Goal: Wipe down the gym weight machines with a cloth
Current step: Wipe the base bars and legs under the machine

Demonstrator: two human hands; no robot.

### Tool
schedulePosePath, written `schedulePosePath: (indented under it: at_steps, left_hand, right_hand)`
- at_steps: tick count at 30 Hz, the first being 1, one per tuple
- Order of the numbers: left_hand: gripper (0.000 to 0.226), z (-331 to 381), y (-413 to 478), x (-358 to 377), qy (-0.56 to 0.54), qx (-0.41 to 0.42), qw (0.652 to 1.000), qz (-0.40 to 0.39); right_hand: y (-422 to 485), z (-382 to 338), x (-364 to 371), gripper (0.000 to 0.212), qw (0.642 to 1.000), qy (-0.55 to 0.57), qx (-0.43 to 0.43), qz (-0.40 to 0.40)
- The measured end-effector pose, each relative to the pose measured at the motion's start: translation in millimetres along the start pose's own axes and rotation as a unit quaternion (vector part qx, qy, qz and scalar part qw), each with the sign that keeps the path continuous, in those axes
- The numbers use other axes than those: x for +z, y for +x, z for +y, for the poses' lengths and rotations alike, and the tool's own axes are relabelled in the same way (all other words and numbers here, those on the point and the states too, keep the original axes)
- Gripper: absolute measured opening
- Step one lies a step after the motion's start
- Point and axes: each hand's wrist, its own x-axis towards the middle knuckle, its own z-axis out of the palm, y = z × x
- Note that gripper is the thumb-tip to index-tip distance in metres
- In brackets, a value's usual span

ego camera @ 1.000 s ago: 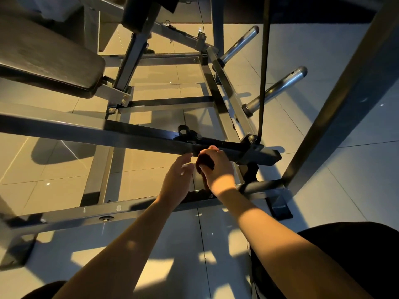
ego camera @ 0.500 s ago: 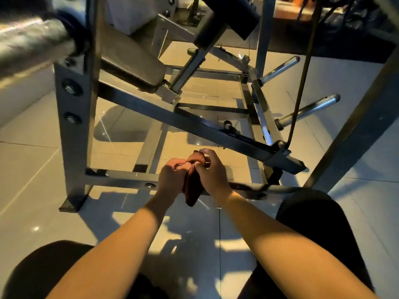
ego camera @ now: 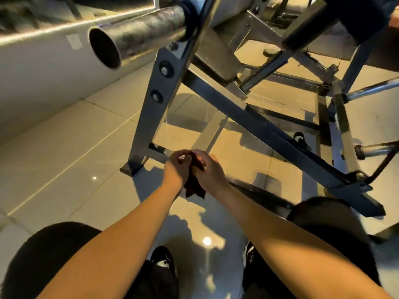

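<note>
Glossy pale floor tiles run under the weight machine, catching warm light and hard shadows.

The dark red cloth is off the metal now. It hangs in the air between my two hands, its loose corners drooping below my wrists. My left hand has its fingers curled and pinches the cloth's upper edge. My right hand grips the bunched part from the other side. The two hands are close together at the top.

A second ago my right hand had the cloth pressed against the long diagonal bar, near its lower end. Since then both hands have come away from that bar and drawn back toward me, and my view has swung left. I take it that stretch is done and I am refolding the cloth to get a fresh face.

Just behind my hands runs the low crossbar, which meets the bolted upright leg at the frame's left foot. Those look like the nearest parts left to wipe. Above them a hollow steel tube points toward me. A grey pad sits further back, and chrome pegs stick out at the right. My shoes and dark knees fill the bottom of the view.
</note>
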Motion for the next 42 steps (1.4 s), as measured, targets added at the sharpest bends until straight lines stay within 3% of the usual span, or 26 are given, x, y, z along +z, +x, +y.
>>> schedulePosePath:
  at_steps: [3,7,11,14,17,23,25,27,29,31,34,39,42]
  left_hand:
    - [0.024,-11,7,-8,-0.022,-0.024,0.999,0.019]
    - [0.026,-38,20,-11,-0.175,-0.08,0.981,0.022]
    - [0.031,-72,40,-5,-0.12,-0.053,0.991,0.006]
    - [0.032,-76,52,-3,-0.092,-0.035,0.994,-0.043]
    - [0.024,-84,71,-5,-0.109,-0.028,0.994,-0.018]
    - [0.024,-101,107,-8,-0.014,-0.045,0.997,0.062]
    - [0.026,-112,116,-7,0.094,0.023,0.992,0.078]
    - [0.027,-119,123,-3,0.136,0.094,0.982,0.088]
    - [0.027,-130,130,7,0.172,0.193,0.963,0.074]
    - [0.03,-140,131,21,0.241,0.242,0.94,0.02]
    - [0.032,-160,133,34,0.315,0.255,0.914,-0.024]
    - [0.038,-160,141,22,0.321,0.285,0.903,-0.014]
    - [0.055,-169,162,1,0.351,0.202,0.914,0.021]
  right_hand:
    - [13,2,17,0.038,0.999,0.004,-0.031,-0.025]
    - [41,6,38,0.034,0.999,0.025,0.005,-0.042]
    - [61,16,62,0.031,0.988,0.116,0.101,-0.026]
    - [73,25,74,0.028,0.944,0.243,0.222,-0.017]
    - [87,34,79,0.023,0.938,0.259,0.226,-0.046]
    - [117,53,87,0.024,0.965,0.189,0.126,-0.13]
    - [131,65,89,0.035,0.985,0.067,0.08,-0.136]
    - [140,76,93,0.043,0.987,-0.011,0.085,-0.133]
    - [146,91,98,0.041,0.99,-0.031,0.091,-0.107]
    - [151,106,103,0.034,0.991,-0.042,0.081,-0.093]
    - [155,118,103,0.031,0.987,-0.043,0.096,-0.119]
    - [153,118,107,0.05,0.974,-0.103,0.097,-0.18]
    - [153,113,108,0.05,0.963,-0.155,0.078,-0.206]
